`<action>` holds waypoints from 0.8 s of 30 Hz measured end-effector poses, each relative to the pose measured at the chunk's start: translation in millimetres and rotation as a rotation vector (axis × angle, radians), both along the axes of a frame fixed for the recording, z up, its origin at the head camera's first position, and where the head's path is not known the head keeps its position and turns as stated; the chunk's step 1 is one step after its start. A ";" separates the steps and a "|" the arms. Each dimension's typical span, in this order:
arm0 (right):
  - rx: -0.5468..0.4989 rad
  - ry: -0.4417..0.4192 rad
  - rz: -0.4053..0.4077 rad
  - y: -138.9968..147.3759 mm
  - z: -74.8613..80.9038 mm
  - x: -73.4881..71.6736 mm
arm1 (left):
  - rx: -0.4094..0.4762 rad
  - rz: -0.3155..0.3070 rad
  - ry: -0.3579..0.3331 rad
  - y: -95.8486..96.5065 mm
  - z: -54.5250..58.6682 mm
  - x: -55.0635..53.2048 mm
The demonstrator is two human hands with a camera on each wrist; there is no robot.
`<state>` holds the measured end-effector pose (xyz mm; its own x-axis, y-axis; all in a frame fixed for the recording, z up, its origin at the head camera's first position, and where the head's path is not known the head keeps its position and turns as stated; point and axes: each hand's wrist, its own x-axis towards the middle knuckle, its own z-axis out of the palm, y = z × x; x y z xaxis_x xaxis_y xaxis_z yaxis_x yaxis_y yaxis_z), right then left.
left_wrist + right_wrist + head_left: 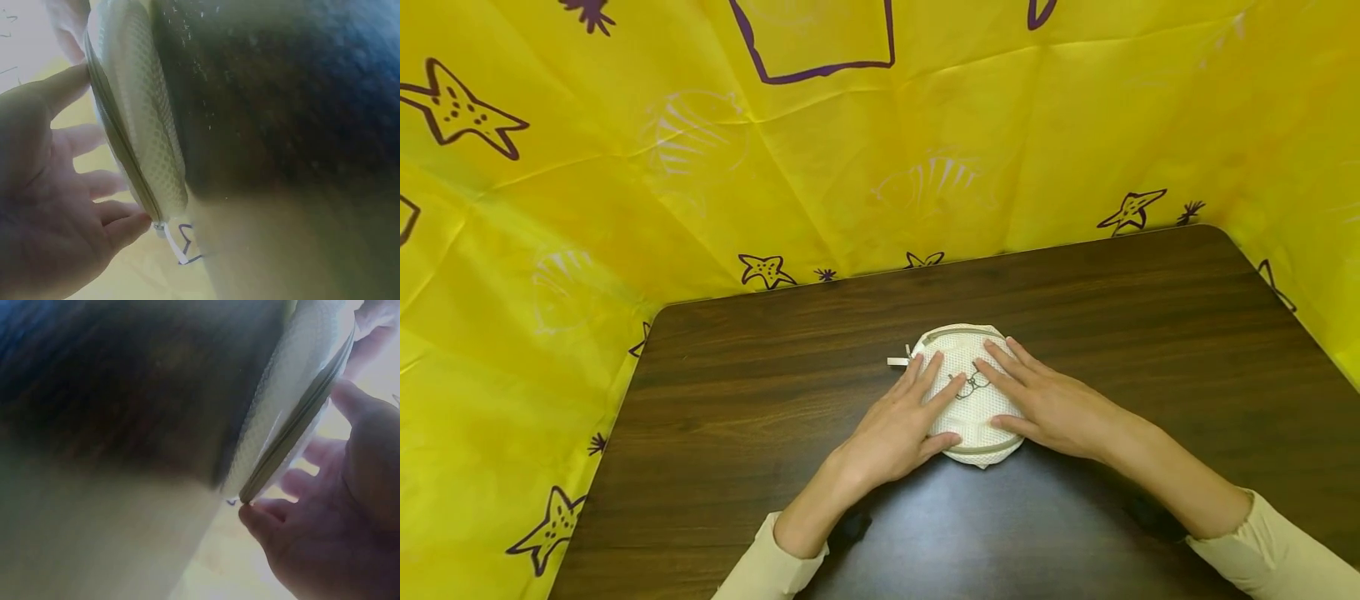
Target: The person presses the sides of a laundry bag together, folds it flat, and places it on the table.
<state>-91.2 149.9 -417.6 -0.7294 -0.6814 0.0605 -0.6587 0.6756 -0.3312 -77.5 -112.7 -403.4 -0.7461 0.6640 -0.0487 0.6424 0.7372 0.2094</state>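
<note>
A round white mesh zippered pouch (977,425) lies on the table, with a dark glasses design printed on its top. My left hand (891,429) rests on the pouch's left side, fingers spread. On the right side, my right hand (1056,408) lies over the top with its fingers spread too. The zipper pull (897,362) sticks out past the left edge, near the left fingertips. In the left wrist view the zipper track runs along the pouch's side (140,106). From the right wrist, the pouch's mesh wall (269,412) shows, with fingers touching its upper rim.
The dark wood-grain table (760,392) has rounded far corners. Behind it and at both sides hangs a yellow cloth (820,167) printed with purple starfish and pale fish and shells.
</note>
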 end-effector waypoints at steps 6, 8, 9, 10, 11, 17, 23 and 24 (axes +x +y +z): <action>-0.004 -0.004 -0.014 0.6 4.6 1.7 | 0.028 0.023 0.000 -0.7 4.4 -0.3; -0.008 0.001 -0.017 0.8 5.8 1.5 | 0.030 0.027 0.004 -1.1 5.7 -0.7; -0.009 0.005 -0.018 0.9 6.3 1.1 | 0.030 0.030 0.003 -1.3 6.2 -0.8; -0.011 0.008 -0.019 1.1 6.7 0.8 | 0.030 0.033 0.003 -1.7 6.4 -1.1; -0.013 0.011 -0.018 1.3 7.2 0.4 | 0.029 0.035 0.005 -2.0 6.5 -1.5; -0.019 0.007 -0.028 3.6 8.0 -1.7 | 0.032 0.039 0.010 -3.4 5.7 -3.4; -0.015 -0.009 -0.049 8.0 9.2 -4.4 | 0.037 0.034 0.030 -4.9 6.2 -5.3; -0.012 -0.007 -0.052 9.1 9.3 -4.7 | 0.037 0.034 0.035 -5.2 6.4 -5.8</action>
<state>-95.9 159.1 -408.3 -0.7643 -0.6418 0.0631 -0.6203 0.7047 -0.3444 -83.4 -118.0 -397.1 -0.7693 0.6389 0.0019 0.6244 0.7512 0.2142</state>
